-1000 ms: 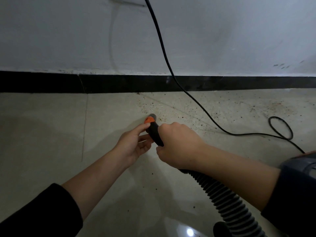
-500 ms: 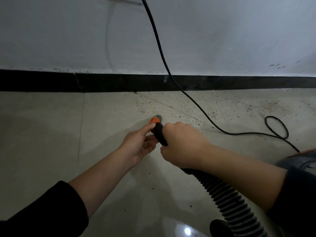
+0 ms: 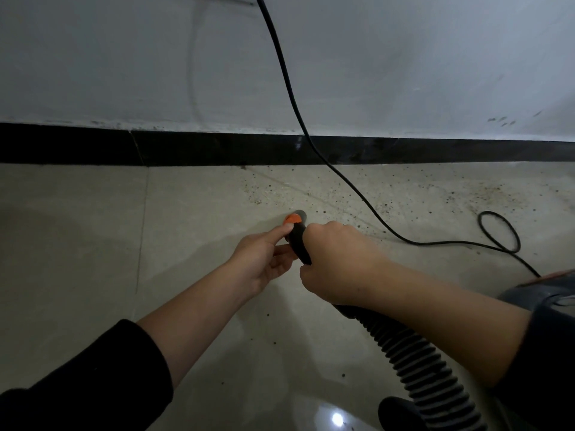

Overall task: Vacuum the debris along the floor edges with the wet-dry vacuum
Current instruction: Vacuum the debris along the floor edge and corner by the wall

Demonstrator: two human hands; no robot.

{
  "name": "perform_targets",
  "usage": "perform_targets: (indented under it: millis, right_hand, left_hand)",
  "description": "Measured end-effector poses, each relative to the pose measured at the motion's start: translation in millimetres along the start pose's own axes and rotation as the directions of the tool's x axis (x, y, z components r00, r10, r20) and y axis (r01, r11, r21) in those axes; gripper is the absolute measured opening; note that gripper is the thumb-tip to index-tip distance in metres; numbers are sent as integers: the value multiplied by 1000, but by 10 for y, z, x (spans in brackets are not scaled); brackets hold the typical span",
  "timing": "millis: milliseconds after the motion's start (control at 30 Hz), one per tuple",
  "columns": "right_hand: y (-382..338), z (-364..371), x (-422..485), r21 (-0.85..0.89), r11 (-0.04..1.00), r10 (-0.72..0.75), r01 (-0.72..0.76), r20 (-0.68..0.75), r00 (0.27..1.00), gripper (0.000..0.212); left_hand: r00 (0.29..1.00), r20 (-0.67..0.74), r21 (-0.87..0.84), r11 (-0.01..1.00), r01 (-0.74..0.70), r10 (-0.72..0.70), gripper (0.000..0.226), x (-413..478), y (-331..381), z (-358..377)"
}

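Uh-oh: the right hand is squeezing the black plastic vacuum nozzle, and the left hand (fingers loose) is touching its orange button; the thin black cord lying nearby is risking getting sucked in.

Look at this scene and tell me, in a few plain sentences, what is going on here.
A person holds a vacuum hose over a tiled floor beside a wall. The right hand grips the black nozzle at the end of the ribbed hose, tip pointed at the floor. The left hand rests its forefinger on the orange piece near the tip. Dark debris lies scattered ahead, near the black baseboard, not yet picked up. A power cord trails across it.
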State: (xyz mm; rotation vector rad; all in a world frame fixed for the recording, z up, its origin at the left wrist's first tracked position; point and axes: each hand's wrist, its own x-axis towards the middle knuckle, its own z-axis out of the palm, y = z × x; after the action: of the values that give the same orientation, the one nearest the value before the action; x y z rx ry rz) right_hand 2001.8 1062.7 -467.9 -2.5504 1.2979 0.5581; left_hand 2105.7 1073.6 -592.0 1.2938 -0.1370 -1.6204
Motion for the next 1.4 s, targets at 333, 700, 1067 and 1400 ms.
perform_targets:
  millis: [333,700,1067,1400]
  right_hand:
    - [-46,39,24,19,999,-36,37,-25,999,37]
    - [-222,55,167,39,993,-107,109,-37,994,35]
    - [-405,113,269,56,982,-177,180,-54,983,15]
    - [-480,121,348,69,980,-182,186,-59,982,16]
  left_hand:
    - [999,-44,-29,999,-27,26,40,-26,6,-89]
    - [986,-149,-53,995,-80,71,39,-88,115,-315]
    - [969,-235,-74,992,-100,80,34,-157,190,-523]
    - [947,-302,-75,988,-136,108,34,-174,231,-561]
